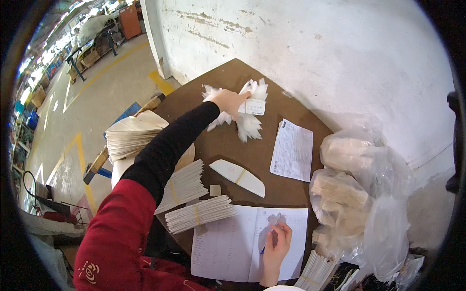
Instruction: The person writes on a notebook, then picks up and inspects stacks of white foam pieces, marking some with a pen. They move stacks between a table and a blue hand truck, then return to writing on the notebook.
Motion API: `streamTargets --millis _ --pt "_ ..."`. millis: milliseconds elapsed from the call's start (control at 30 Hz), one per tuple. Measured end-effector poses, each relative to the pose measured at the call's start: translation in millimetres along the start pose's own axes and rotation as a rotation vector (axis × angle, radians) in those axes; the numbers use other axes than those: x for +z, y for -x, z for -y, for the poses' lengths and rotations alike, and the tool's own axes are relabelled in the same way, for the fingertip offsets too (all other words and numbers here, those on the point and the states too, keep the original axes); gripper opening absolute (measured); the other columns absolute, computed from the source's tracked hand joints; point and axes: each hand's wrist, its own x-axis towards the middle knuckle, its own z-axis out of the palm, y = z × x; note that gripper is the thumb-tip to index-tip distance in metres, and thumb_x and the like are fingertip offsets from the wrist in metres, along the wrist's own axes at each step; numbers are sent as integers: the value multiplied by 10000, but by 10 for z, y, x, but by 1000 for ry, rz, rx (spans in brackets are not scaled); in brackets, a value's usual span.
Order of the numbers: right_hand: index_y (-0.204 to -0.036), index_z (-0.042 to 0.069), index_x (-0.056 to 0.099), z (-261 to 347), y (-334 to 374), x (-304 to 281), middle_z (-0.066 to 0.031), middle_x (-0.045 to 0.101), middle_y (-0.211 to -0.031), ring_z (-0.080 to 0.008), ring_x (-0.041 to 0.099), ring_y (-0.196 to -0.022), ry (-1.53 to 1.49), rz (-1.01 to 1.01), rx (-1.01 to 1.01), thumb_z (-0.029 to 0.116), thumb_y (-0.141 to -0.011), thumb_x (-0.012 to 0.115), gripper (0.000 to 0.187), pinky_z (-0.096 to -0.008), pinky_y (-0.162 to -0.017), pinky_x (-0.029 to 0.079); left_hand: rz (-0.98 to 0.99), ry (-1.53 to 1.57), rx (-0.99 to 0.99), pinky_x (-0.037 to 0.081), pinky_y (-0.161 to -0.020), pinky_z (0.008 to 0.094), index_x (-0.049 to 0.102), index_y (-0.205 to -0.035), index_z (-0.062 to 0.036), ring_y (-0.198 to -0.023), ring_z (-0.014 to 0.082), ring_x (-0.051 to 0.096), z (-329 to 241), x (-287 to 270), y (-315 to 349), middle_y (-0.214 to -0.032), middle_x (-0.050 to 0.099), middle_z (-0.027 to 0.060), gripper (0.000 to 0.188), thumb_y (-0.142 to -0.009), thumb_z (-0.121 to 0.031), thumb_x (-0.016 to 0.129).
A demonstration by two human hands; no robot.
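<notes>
Right hand (277, 242), at 6 o'clock, fingers curled narrowly round a pen (271, 232), tip on the open notebook (228, 247). Pen's long axis runs toward 1 o'clock. Banded card stack (199, 213) just left of the notebook. Far, at 12 o'clock, left hand (232, 101) grips a fan of white cards (247, 123) on the brown table (228, 145), arm fully extended.

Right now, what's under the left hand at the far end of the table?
The left hand presses on a fanned pile of white pointed pieces, with a small white card at its fingers. The brown table lies beneath; anything under the pile is covered.
</notes>
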Motion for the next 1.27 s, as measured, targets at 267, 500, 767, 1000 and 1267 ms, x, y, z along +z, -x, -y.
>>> streamTargets --millis 267,500,767,1000,1267 --pt "-1016 21 644 -29 -32 37 -146 547 -1130 -296 538 -1100 12 -13 -83 -40 -793 628 232 -361 -933 438 -405 280 -102 494 -674 464 355 -1280 -22 -743 426 646 86 13 429 -791 650 234 881 -590 -325 810" --pt "-1022 19 642 -46 -1 33 -143 524 -1170 -297 542 -1078 57 -4 -108 -27 -813 618 215 -355 -899 448 -559 652 -325 487 -813 425 342 -1295 -1 -942 418 630 66 22 731 -1000 618 281 873 -606 -302 784" --pt "-1024 13 630 -127 -3 60 -137 502 -1203 -279 546 -1058 129 1 -194 -17 -833 612 194 -339 -844 465 -665 811 -430 463 -887 436 335 -1299 33 -1033 411 598 60 -252 964 -1056 589 288 876 -616 -294 775" --pt "-1027 -21 607 -158 30 168 -144 495 -1196 -274 517 -1098 77 24 -136 -9 -854 585 175 -340 -890 459 -878 959 -361 415 -1014 385 288 -1352 109 -1187 394 520 85 -1201 1451 -1237 517 317 960 -635 -267 804" --pt "-1099 8 594 -802 -206 184 -122 483 -1246 -327 508 -1116 48 87 -213 24 -850 610 250 -419 -988 408 -1104 720 -484 465 -931 343 339 -1306 88 -1080 353 590 1217 -2122 2884 -1120 592 274 927 -599 -289 806"
